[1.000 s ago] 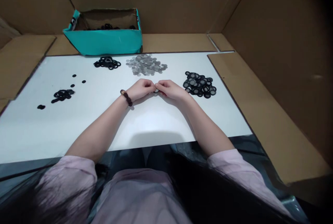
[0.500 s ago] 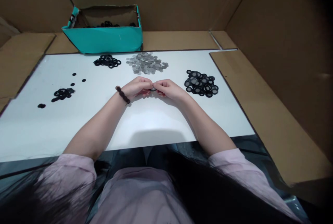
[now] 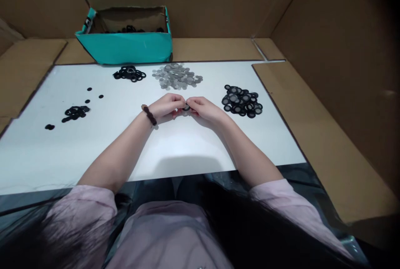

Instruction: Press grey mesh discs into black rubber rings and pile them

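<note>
Between the fingertips of both hands is a small black ring with a grey disc in its middle (image 3: 186,107). My left hand (image 3: 169,105) pinches its left side, fingers closed. From the right, my right hand (image 3: 203,107) grips the other side with thumb and fingers pressed together. The fingers partly cover the piece. Just beyond the hands lies a pile of thin grey discs (image 3: 176,76). A heap of black rings with grey centres (image 3: 242,101) sits to the right of my right hand. Loose black rings (image 3: 129,73) lie in a cluster beyond my left hand.
At the back stands a turquoise box (image 3: 125,47) with black pieces inside. More black pieces (image 3: 76,113) form a small pile on the left, with several small black discs scattered around it. Cardboard walls (image 3: 337,52) and strips border the white table (image 3: 175,152).
Both hands stay together, shifted very slightly right. More of the piece's black rim and grey middle now shows between the fingertips. The piles look the same.
</note>
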Demonstrator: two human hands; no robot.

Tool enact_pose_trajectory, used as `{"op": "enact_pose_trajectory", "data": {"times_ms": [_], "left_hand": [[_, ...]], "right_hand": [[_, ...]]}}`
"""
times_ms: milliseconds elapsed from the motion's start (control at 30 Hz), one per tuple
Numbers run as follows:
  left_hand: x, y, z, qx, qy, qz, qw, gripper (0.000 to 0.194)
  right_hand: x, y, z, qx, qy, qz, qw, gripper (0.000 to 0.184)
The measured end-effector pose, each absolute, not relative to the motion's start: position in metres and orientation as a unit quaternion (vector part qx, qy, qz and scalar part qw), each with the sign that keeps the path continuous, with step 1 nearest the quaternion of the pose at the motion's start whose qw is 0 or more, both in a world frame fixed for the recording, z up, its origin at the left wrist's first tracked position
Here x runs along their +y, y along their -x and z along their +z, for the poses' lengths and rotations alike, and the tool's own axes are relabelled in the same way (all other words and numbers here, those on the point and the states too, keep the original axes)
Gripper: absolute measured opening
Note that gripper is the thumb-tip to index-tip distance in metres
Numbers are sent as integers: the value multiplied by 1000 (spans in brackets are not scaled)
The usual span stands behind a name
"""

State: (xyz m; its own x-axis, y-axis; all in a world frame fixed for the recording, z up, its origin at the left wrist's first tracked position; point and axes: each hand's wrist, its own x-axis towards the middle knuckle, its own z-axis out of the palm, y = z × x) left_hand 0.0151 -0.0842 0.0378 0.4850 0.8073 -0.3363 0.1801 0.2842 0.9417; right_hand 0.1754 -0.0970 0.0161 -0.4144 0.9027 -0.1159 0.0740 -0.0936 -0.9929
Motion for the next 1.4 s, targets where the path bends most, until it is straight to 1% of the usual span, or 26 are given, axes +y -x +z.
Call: {"op": "enact_pose_trajectory", "data": {"times_ms": [67, 200, 400, 667, 833, 900, 1067, 1233, 1400], "left_hand": [[-84, -14, 40, 450, -559, 225, 659, 16], [-84, -13, 42, 442, -578, 202, 656, 23], [-81, -12, 40, 451, -580, 193, 650, 13], [-87, -20, 37, 476, -529, 276, 646, 12], [-88, -24, 32, 496, -516, 315, 623, 15], [-87, -23, 32, 490, -521, 304, 629, 15], [-85, -16, 36, 474, -561, 231, 638, 12], [-84, -16, 39, 467, -569, 227, 638, 18], [-82, -15, 37, 472, -573, 227, 630, 13]], "right_hand": [[-96, -178, 16, -593, 408, 614, 325, 39], [-96, -178, 14, -586, 436, 596, 333, 39], [-99, -176, 19, -594, 440, 585, 334, 35], [-94, -184, 13, -601, 447, 565, 347, 37], [-97, -177, 13, -551, 470, 593, 351, 32], [-98, -176, 15, -555, 477, 589, 342, 33], [-99, -180, 20, -578, 524, 535, 324, 38], [-100, -176, 20, -554, 545, 516, 360, 42], [-99, -174, 16, -579, 510, 529, 354, 37]]}}
